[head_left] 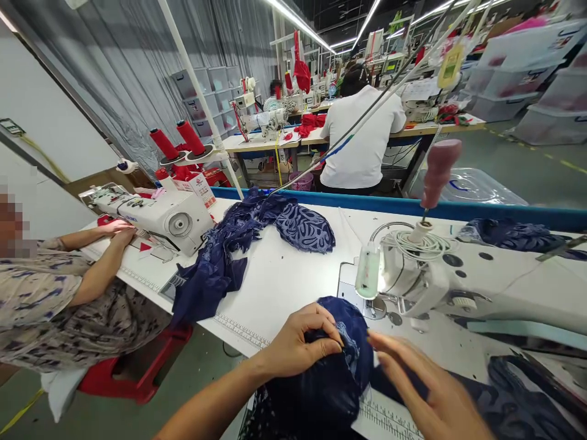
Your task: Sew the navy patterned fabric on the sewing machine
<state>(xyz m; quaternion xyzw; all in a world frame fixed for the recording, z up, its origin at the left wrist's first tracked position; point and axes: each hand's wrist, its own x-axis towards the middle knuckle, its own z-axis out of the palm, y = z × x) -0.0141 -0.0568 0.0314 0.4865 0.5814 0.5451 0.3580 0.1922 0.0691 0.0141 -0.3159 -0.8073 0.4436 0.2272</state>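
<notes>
navy fabric (328,373), bunched at the desk (284,287) edge just short of the sewing machine (440,275), is being arranged for stitching. left hand (298,345) has its fingers pinched closed on a fold of the cloth; right hand (426,385) lies flat beside it, fingers open, smoothing. judged next: the seam edge needs straightening and feeding under the presser foot (376,308).

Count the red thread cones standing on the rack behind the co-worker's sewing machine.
2. The left red cone and the right red cone stand tilted side by side on the rack, above the co-worker's white sewing machine. More may be hidden behind them.
</notes>
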